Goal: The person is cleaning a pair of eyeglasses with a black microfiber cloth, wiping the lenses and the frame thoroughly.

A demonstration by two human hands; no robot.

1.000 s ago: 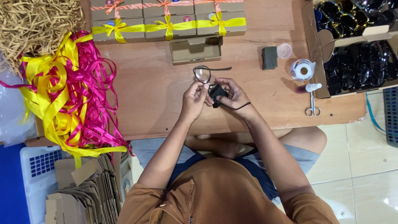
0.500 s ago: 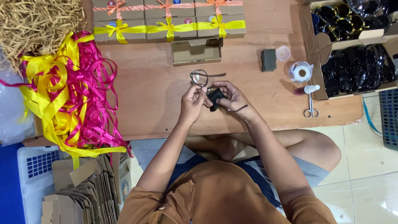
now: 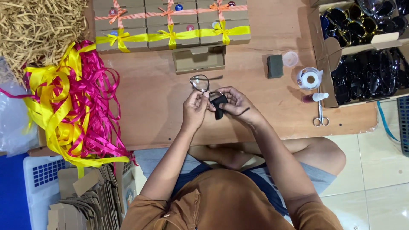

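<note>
Over the middle of the wooden table [image 3: 153, 110], both my hands hold a pair of sunglasses [image 3: 204, 83] with clear-looking lenses and thin dark arms. My left hand [image 3: 195, 108] pinches the frame near one lens. My right hand [image 3: 234, 102] presses a small black cloth or pouch [image 3: 219, 104] against the other lens, and a thin black cord hangs from it. An open brown cardboard box [image 3: 199, 59] lies just beyond the glasses.
Brown gift boxes tied with yellow and orange ribbon [image 3: 170, 21] line the far edge. A heap of yellow and pink ribbon [image 3: 72, 102] and straw filler [image 3: 38, 25] lie left. At right stand a tape roll [image 3: 309, 79], scissors [image 3: 320, 115], a dark sponge [image 3: 275, 66] and cartons of sunglasses [image 3: 366, 72].
The hands and glasses have barely shifted; the glasses' arm now sticks out to the right, and my right hand has turned slightly over the lens.
</note>
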